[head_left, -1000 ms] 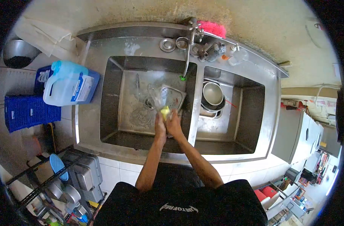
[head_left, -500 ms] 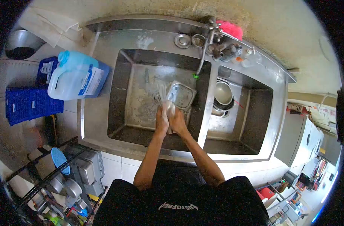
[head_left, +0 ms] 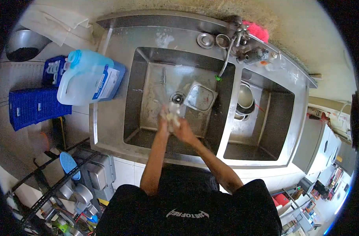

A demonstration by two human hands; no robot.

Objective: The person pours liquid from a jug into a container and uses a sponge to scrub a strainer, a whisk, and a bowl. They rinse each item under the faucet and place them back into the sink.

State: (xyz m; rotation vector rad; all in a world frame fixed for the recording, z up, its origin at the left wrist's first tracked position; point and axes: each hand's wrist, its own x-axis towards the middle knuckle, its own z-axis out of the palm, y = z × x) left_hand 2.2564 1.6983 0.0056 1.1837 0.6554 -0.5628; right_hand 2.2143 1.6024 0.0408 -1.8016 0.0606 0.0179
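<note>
Over the left sink basin, my left hand and my right hand come together, fingers closed around a foamy whitish bundle. A blurred pale streak reaches from the bundle toward the back of the basin; I cannot tell what the hands grip. Just beyond them is the round drain. A shallow rectangular metal pan lies tilted on the basin floor, right of the drain. Behind the drain lies a thin metal utensil.
A faucet with a green tip arches over the left basin. Stacked bowls sit in the right basin. A large jug of blue liquid stands on the left counter, near blue baskets. Bottles line the back ledge.
The camera view has shifted, so the sink appears farther right. My hands have drawn back from the pan toward the basin's front, uncovering the drain. Both stay closed together.
</note>
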